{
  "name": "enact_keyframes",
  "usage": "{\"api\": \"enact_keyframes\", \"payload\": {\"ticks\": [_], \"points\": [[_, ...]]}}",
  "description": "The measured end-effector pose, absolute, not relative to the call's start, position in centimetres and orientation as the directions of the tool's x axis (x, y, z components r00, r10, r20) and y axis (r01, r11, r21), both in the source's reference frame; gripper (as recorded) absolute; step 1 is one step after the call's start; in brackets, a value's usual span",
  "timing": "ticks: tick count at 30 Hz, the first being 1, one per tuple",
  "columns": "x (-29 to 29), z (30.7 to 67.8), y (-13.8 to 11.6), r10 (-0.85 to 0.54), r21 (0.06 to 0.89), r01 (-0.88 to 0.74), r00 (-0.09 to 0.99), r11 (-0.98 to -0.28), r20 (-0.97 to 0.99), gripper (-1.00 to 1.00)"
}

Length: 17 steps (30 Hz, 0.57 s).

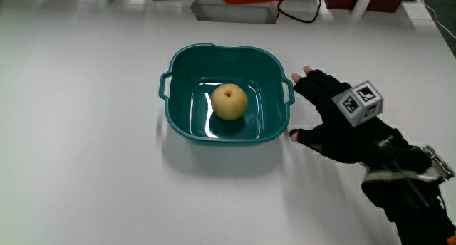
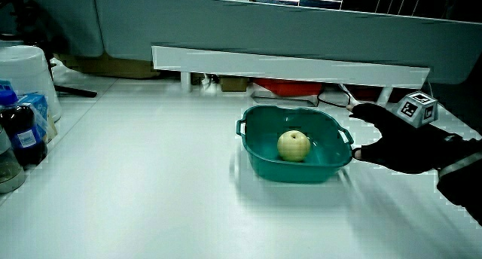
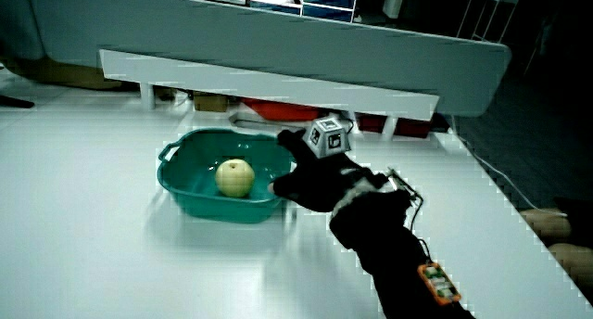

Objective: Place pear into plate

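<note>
You have one pear (image 1: 229, 102); one teal plate (image 1: 274, 133); one gloved hand (image 1: 340, 124); two bottles (image 2: 21, 135) in a side view.

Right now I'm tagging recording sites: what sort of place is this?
Probably an office or lab workspace: a plain white table, a low partition at its edge, and cables nearby. The hand wears a patterned cube.

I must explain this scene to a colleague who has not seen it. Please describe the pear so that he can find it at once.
On the white table stands a teal plate, a deep dish with small handles, and the gloved hand rests beside it with fingers spread. The pear lies in the middle of that plate. It is round and pale yellow, the only thing inside.
</note>
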State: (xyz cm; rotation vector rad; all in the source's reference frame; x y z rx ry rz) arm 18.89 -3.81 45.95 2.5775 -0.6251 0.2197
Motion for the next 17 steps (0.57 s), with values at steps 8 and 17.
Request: {"api": "enact_keyframes", "payload": {"ticks": [8,17], "points": [[22.1,46.0,-2.2,-0.38,0.384,-0.448,0.893,-0.807,0.243,-1.0],[23.8,45.5,-0.5,-0.38,0.343,-0.446,0.892,-0.827,0.245,-1.0]]}}
